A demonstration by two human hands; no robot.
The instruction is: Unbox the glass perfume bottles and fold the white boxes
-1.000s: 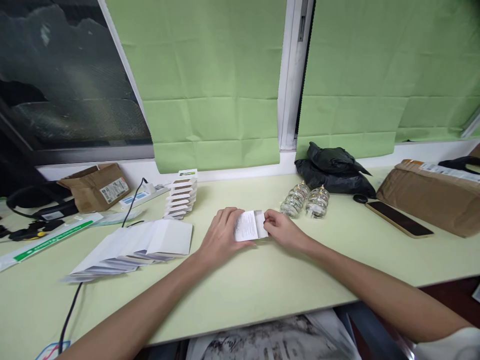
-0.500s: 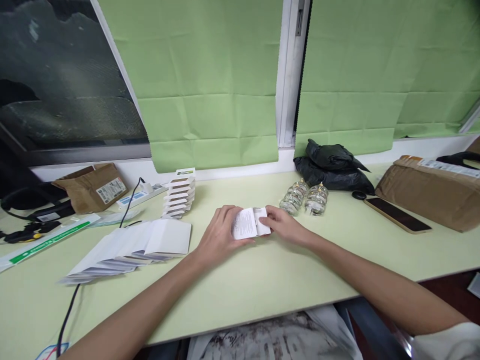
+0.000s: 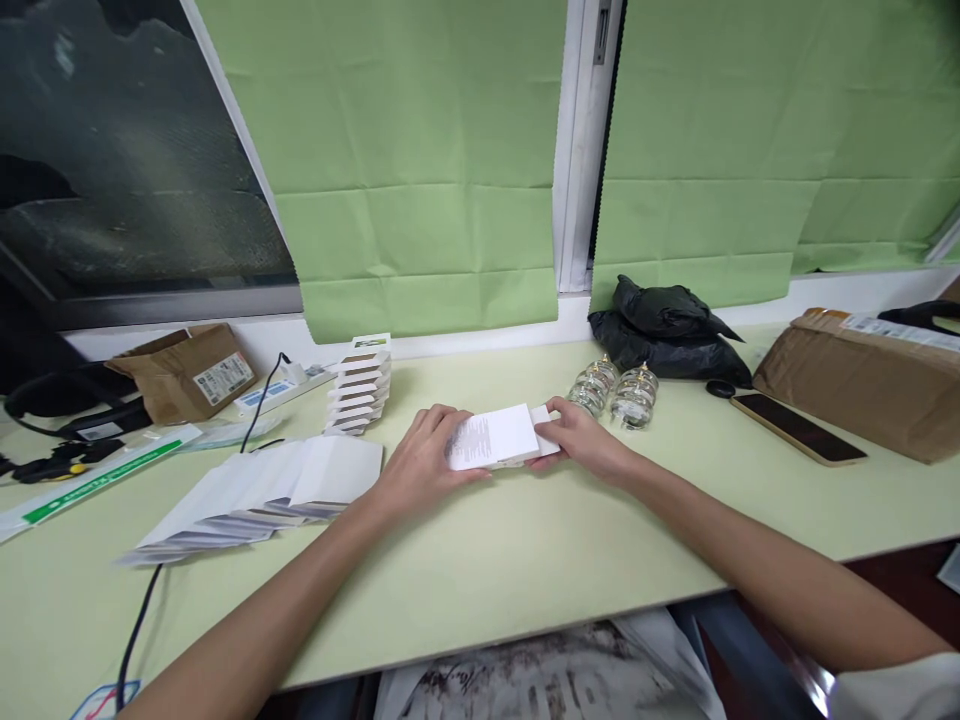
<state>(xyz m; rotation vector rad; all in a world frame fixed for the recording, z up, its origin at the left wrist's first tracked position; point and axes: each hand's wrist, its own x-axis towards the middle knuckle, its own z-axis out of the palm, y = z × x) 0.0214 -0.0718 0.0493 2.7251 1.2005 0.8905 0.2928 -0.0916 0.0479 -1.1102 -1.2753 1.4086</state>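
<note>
Both my hands hold a small white carton (image 3: pixel 495 438) with fine print on its top face, low over the pale green table (image 3: pixel 525 560). My left hand (image 3: pixel 416 462) grips its left end, fingers curled round it. My right hand (image 3: pixel 581 440) pinches the open flap at its right end. To the left lies a fanned row of flat white cartons (image 3: pixel 270 490), and behind it stands a stack of folded cartons (image 3: pixel 360 392). Two ribbed glass jars (image 3: pixel 616 390) lie just right of my right hand.
A black plastic bag (image 3: pixel 667 335) rests by the window ledge. A dark phone (image 3: pixel 799 428) and a brown parcel (image 3: pixel 862 385) lie at the right. At the left are a torn brown box (image 3: pixel 191 372), a power strip with a black cable (image 3: pixel 274 392) and a long white-green package (image 3: pixel 90 485).
The carton has been turned flatter, so its printed face now points up and looks wider. My left hand slid a little left; my right hand stays on the flap end.
</note>
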